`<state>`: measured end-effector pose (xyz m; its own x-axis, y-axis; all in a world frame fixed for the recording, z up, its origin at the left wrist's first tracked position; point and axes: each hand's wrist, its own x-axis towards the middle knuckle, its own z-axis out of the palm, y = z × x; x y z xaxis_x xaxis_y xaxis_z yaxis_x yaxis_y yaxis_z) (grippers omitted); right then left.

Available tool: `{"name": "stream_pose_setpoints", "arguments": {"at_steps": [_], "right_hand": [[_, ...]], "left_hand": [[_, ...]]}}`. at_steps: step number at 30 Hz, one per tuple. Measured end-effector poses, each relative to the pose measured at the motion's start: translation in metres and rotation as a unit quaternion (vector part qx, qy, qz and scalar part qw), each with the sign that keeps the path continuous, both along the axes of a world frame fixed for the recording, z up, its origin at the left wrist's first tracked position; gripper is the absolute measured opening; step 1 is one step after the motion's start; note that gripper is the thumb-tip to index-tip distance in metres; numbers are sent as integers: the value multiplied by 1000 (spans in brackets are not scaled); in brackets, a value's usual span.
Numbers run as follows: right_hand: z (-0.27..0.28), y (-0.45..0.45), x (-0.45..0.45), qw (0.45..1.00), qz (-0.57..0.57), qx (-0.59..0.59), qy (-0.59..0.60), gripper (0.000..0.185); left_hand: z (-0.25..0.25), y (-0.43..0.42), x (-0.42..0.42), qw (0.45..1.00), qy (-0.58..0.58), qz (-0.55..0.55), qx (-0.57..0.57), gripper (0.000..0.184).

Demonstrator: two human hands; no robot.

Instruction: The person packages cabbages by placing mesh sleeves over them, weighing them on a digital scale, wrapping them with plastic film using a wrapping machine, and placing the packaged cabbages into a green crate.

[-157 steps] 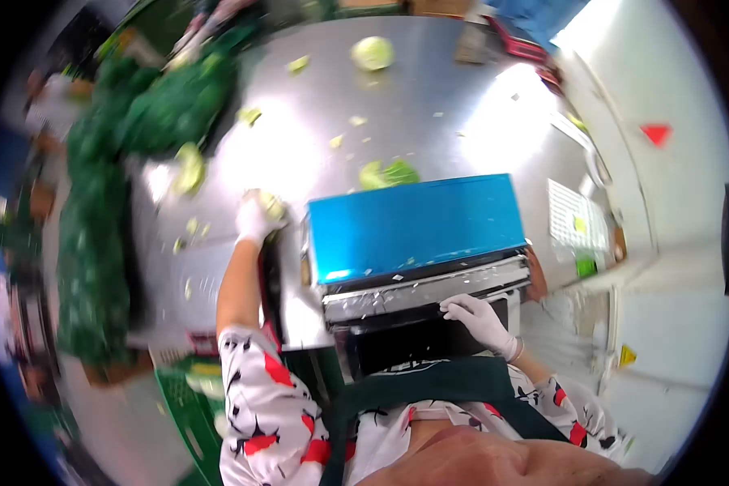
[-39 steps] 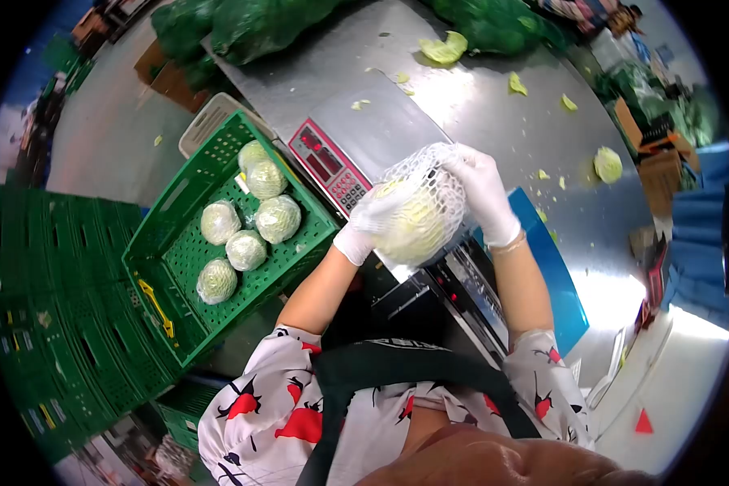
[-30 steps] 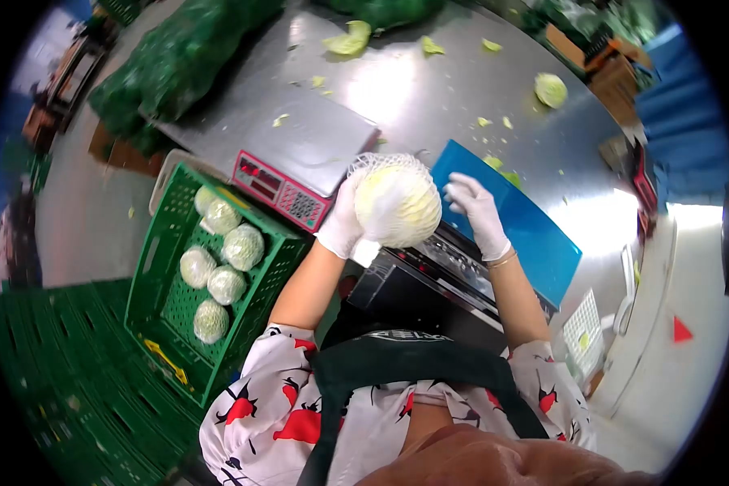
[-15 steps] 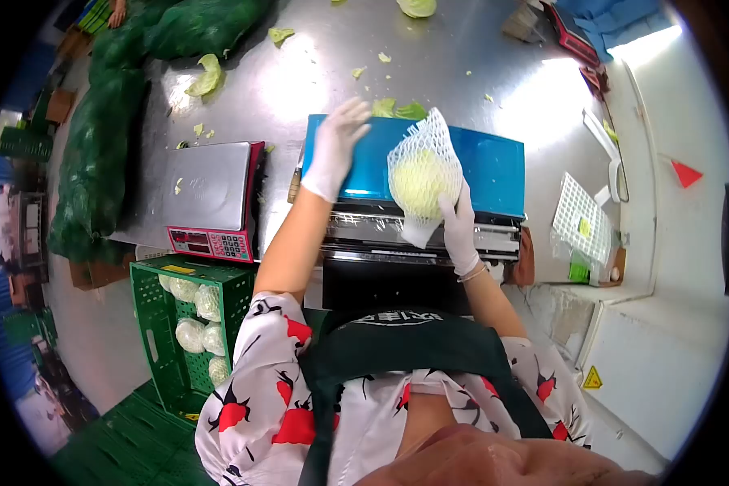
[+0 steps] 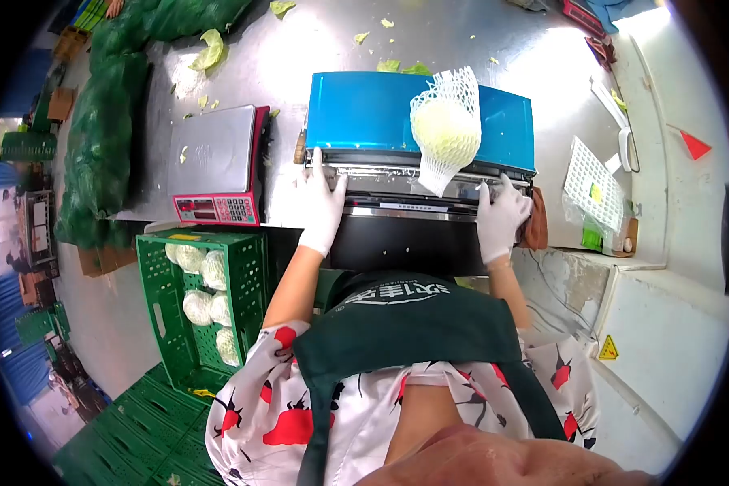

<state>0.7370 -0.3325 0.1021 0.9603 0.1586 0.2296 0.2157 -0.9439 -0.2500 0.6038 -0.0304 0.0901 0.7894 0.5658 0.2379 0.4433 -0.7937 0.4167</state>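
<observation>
A pale cabbage in white foam netting [image 5: 445, 134] rests on the blue cover [image 5: 360, 113] of a film-wrapping machine [image 5: 413, 206], its netting ends loose above and below. At the machine's left end is my left hand [image 5: 321, 206], white-gloved, its fingers apart and touching the film area near the front edge. My right hand [image 5: 500, 217], also gloved, is at the right end, thumb apart from bent fingers. Neither hand touches the cabbage. Clear film spans the strip between them; whether the fingertips pinch any of it is too small to tell.
Left of the machine stands a red-framed scale [image 5: 213, 154]. Below it, a green crate [image 5: 158, 296] holds several wrapped cabbages. Green net sacks [image 5: 97, 154] line the left edge. Leaf scraps lie on the metal table [image 5: 332, 44]. A white grid tray [image 5: 595, 182] is at right.
The netted cabbage, earlier held in my right hand, now lies on the blue cover, let go. My left hand has come down to the machine's left end; my right hand has shifted to its right end.
</observation>
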Motion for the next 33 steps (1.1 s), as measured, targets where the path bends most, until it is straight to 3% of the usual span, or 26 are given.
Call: {"name": "stream_pose_setpoints", "arguments": {"at_steps": [2,3,4,5,6,8,11,12,13,14,15,16,17,18,19,20,22,24,25,26,27,28,29,31,32,33], "right_hand": [[-25,3,14,998,17,63,8,36],[-30,-3,20,988,12,148,47,23],[-6,-6,21,973,48,198,105,20],[20,-9,17,910,62,347,219,20],[45,-16,10,811,72,482,325,20],[90,-37,-11,809,104,431,385,21],[148,-74,-20,789,134,355,483,13],[152,-81,-7,747,238,401,473,13],[153,-91,5,693,337,443,458,13],[152,-103,17,628,431,480,436,13],[135,-120,35,710,298,479,421,18],[137,-100,51,747,247,483,384,29],[139,-80,67,780,192,484,346,42],[160,-25,84,783,227,499,294,61],[148,-8,109,834,307,369,271,80],[127,6,129,864,378,232,238,100],[75,34,148,853,479,126,165,121],[61,60,139,811,427,267,298,126],[63,64,142,842,387,223,302,115],[56,67,142,848,366,244,297,113],[44,69,140,852,344,265,291,110],[41,73,137,857,323,287,283,108],[40,71,131,828,318,350,302,87],[48,65,108,762,241,431,420,75],[59,61,93,720,199,466,475,69],[84,57,76,745,168,419,491,58]], "left_hand": [[-8,3,5,998,-36,33,-44,66],[-10,8,3,991,-55,7,-119,57],[-6,12,1,978,-74,-18,-192,48],[10,11,-3,915,-110,-10,-387,29],[31,19,-11,920,-91,-90,-370,23],[43,39,-36,875,-19,-203,-438,22],[117,27,-53,833,71,-319,-447,20],[135,29,-51,812,85,-350,-459,19],[149,33,-48,765,98,-315,-553,20],[150,39,-41,733,52,-321,-597,21],[151,36,-24,757,-33,-324,-566,49],[161,21,7,717,-121,-297,-619,89],[149,26,36,813,-135,-322,-466,116],[141,27,64,871,-116,-327,-348,127],[120,24,90,872,-94,-336,-345,135],[88,25,114,895,-52,-370,-245,140],[65,9,144,898,55,-416,-135,142],[55,-4,157,882,80,-407,-224,139],[52,-1,163,879,65,-377,-284,137],[49,2,168,872,51,-346,-343,135],[45,0,171,884,32,-329,-331,125],[43,-1,169,861,16,-321,-395,121],[41,-3,165,833,-1,-311,-458,116],[39,-10,145,775,-7,-280,-566,97],[77,-16,128,746,84,-247,-613,87],[81,-22,112,725,104,-236,-639,81]]}}
